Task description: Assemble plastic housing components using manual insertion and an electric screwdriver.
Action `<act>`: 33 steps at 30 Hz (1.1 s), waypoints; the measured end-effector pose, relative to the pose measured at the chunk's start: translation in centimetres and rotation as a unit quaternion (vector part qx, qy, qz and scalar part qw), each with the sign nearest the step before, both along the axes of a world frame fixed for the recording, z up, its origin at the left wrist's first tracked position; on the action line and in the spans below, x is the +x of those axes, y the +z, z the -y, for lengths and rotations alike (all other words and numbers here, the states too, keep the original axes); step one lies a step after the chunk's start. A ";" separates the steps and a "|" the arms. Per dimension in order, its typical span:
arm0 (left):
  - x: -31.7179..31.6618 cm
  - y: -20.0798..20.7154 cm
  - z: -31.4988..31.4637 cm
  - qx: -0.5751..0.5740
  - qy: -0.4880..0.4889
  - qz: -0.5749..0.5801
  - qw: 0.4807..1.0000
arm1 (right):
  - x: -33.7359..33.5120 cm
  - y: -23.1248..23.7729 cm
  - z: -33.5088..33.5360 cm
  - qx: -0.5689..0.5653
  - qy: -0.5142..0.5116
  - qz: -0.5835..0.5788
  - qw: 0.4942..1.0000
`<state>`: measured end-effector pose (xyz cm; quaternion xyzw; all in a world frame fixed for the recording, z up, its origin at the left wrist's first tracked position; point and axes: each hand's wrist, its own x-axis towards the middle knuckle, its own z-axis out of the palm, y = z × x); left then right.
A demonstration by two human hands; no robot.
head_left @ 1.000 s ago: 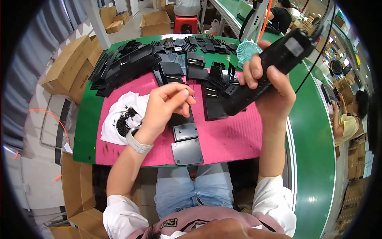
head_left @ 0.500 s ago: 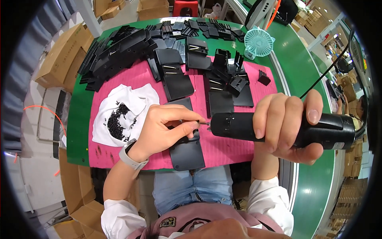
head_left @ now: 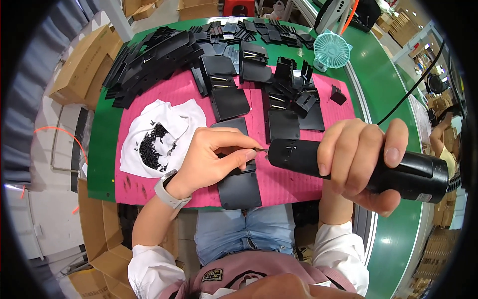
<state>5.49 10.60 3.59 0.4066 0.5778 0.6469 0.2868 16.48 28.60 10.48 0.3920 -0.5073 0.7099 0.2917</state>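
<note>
My right hand [head_left: 361, 164] is wrapped round a black electric screwdriver [head_left: 296, 157], held nearly level with its bit toward the left. The thumb and index finger of my left hand [head_left: 214, 158] are pinched together at the bit's tip, on a small dark screw mostly hidden by the fingertips. Below my left hand lies a flat black plate [head_left: 240, 192], partly covered by the hand. To the left, a heap of small black screws [head_left: 150, 149] rests on a white cloth [head_left: 186, 117].
Black parts [head_left: 159, 62] are stacked at the far left, with more black parts [head_left: 286, 84] behind the screwdriver. A pink mat [head_left: 298, 189] covers part of the green table [head_left: 102, 169]. A teal fan [head_left: 331, 51] stands at the far right. The screwdriver's cord [head_left: 454, 184] trails right.
The screwdriver has tilted slightly, its rear end now lower in the picture. My left fingers stay pinched at the bit's tip. The whole view has shifted a little.
</note>
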 end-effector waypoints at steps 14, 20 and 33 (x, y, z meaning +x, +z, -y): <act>-0.4 1.5 2.8 -0.119 0.031 0.006 0.992 | -1.0 -1.4 -0.4 -0.158 -0.002 0.121 0.980; -0.8 -1.0 5.0 -0.106 0.092 0.112 0.984 | -1.8 -1.8 0.6 -0.037 -0.051 0.208 0.976; -0.1 -1.3 4.3 -0.151 0.066 0.210 0.964 | -2.1 -1.2 4.2 0.061 -0.094 0.248 0.962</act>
